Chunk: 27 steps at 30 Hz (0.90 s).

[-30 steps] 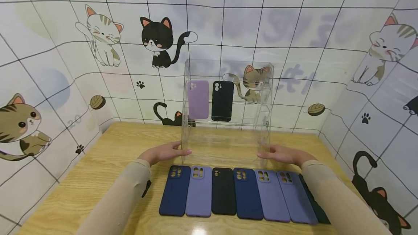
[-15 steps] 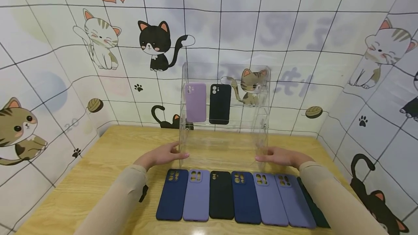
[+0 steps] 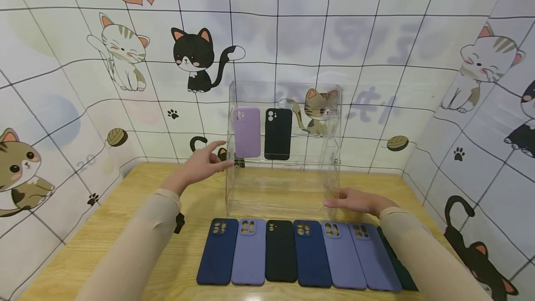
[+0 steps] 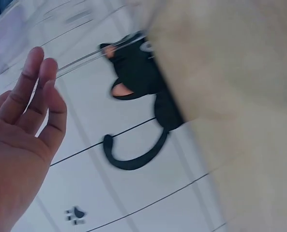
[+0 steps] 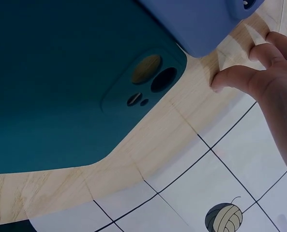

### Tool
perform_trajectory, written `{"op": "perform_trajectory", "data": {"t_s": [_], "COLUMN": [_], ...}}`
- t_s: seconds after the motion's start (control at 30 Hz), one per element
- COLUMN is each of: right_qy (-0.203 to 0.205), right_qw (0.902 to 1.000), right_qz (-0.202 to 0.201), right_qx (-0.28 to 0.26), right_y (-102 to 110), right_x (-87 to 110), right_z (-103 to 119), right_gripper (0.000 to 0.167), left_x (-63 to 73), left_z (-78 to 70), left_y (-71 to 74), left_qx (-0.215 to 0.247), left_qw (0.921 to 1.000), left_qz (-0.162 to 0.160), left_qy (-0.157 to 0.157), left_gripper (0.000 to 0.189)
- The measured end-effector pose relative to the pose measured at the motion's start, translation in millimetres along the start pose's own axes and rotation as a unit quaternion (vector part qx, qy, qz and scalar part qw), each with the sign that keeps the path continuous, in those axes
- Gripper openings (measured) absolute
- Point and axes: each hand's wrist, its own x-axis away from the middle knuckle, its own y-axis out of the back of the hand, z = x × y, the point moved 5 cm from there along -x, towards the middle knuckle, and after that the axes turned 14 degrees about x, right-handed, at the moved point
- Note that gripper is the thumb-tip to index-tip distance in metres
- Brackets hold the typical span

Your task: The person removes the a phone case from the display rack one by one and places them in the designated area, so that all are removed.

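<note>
A clear acrylic display rack (image 3: pixel 284 208) stands upright at the middle of the table. On its upper tier, a lilac phone case (image 3: pixel 247 133) and a black phone case (image 3: pixel 277 134) lean side by side. My left hand (image 3: pixel 202 166) is beside the rack's left side at mid height, fingers loosely extended and nothing in them; the left wrist view shows its palm and bent fingertips (image 4: pixel 37 53). Low at the rack's right side, my right hand (image 3: pixel 357 200) grips the edge, thumb in front and the other fingers partly hidden.
Several phone cases lie in a row before the rack, among them a navy case (image 3: pixel 217 252), a black case (image 3: pixel 281 252) and a purple case (image 3: pixel 344 257). A dark green case (image 5: pixel 61 96) lies at the right end, under my right forearm. A cat-printed cloth (image 3: pixel 276 36) hangs behind.
My left hand has let go of the rack's lower left side and risen to about mid height. My right hand stays at the lower right. The head view has shifted slightly.
</note>
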Motion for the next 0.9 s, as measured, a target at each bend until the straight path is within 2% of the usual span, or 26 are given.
{"op": "perform_trajectory", "data": {"t_s": [0.13,0.27,0.47,0.63,0.7,0.8,0.9], "right_qy": [-0.001,-0.005,-0.002,0.0,0.001,0.005,0.007], "right_qw": [1.0,1.0,1.0,1.0,1.0,0.9999,0.9999], "right_qz": [-0.001,-0.002,-0.001,-0.002,-0.003,-0.007,-0.01], "right_qx": [-0.003,-0.005,-0.008,-0.009,-0.009,-0.006,-0.005], "right_y": [-0.1,-0.6,-0.7,-1.6,-1.8,-1.5,-1.2], "right_x": [0.4,1.3,2.1,1.3,1.1,0.6,0.0], "right_z": [0.3,0.5,2.0,2.6,2.5,2.5,2.1], "right_gripper": [0.094,0.094,0.093,0.094,0.094,0.094,0.093], "left_x": [-9.9,-18.0,-26.3,-29.1,-30.3,-34.0,-38.7], "left_z": [-26.7,-48.5,-68.4,-80.4,-84.3,-86.5,-86.9], "left_y": [19.0,30.6,32.9,27.6,25.0,21.5,16.3], "left_qx": [-0.009,-0.031,-0.078,-0.162,-0.174,-0.171,-0.179], "left_qw": [0.9989,0.9946,0.9842,0.9664,0.9638,0.9676,0.9714], "left_qz": [-0.038,-0.078,-0.126,-0.16,-0.164,-0.157,-0.137], "left_qy": [-0.027,-0.061,-0.097,-0.119,-0.118,-0.099,-0.075], "left_gripper": [0.085,0.082,0.079,0.073,0.072,0.075,0.079]}}
